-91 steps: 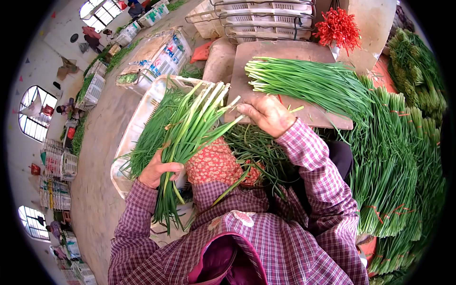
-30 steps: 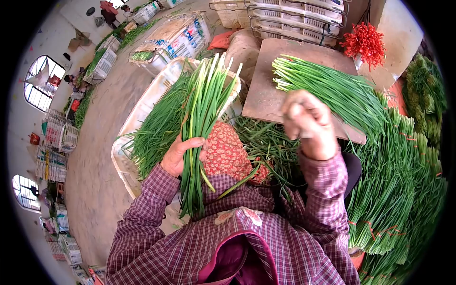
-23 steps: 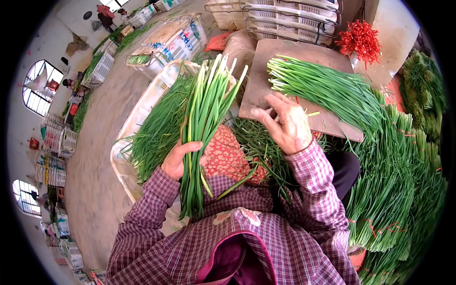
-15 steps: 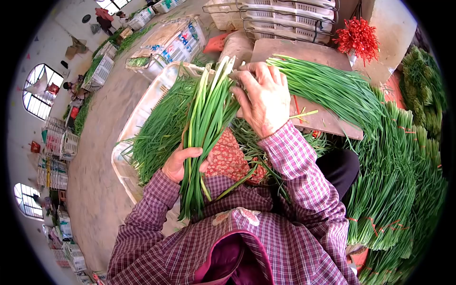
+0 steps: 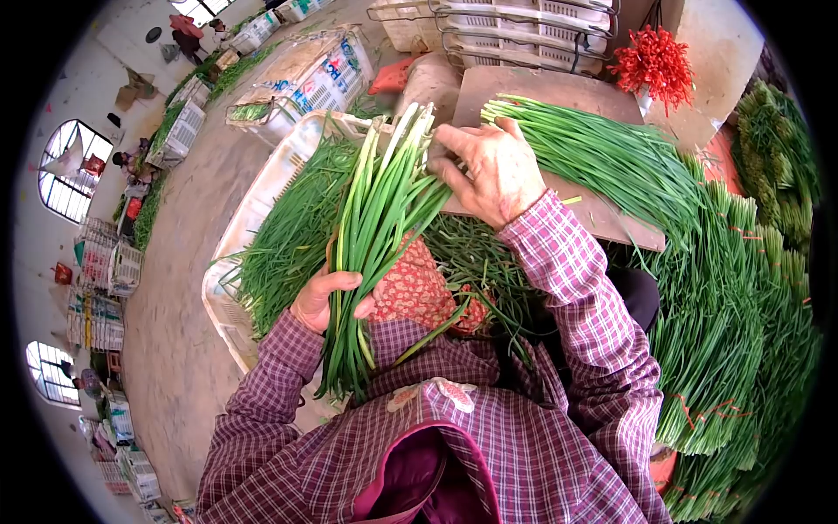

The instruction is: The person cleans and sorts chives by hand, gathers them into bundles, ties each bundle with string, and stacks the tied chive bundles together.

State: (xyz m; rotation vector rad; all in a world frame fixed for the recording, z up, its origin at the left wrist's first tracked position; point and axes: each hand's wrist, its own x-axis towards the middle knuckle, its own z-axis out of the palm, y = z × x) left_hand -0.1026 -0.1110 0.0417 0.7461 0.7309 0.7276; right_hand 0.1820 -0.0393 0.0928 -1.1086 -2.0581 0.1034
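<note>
Head cam, looking down at a plaid-sleeved lap with greens pretty much everywhere. Left hand [image 5: 316,301] has its grip closed around a bunch of long green stalks [image 5: 375,218], thumb across the front, holding it low down on the leafy part. The bunch stands tilted over the lap, pale stem ends up top, darker leaf ends hanging below the hand. Right hand [image 5: 497,175] is up beside those pale ends with its fingers bent and the thumb a bit apart from them. Can't tell if that grip is pinching a stem or just touching, it's kinda blurry.

Behind the right hand there's a brown bench [image 5: 541,80] with a neat pile of stalks [image 5: 594,157] on it, pale ends toward the held bunch, leaves trailing over the far right edge. Just left of the held bunch is a white crate [image 5: 278,175] with more greens [image 5: 292,236] in it. Red floral cloth [image 5: 415,284] shows on the lap, tangled loose leaves [image 5: 476,262] next to it, and big bundles [image 5: 707,332] with red ties are heaped off to the right.
</note>
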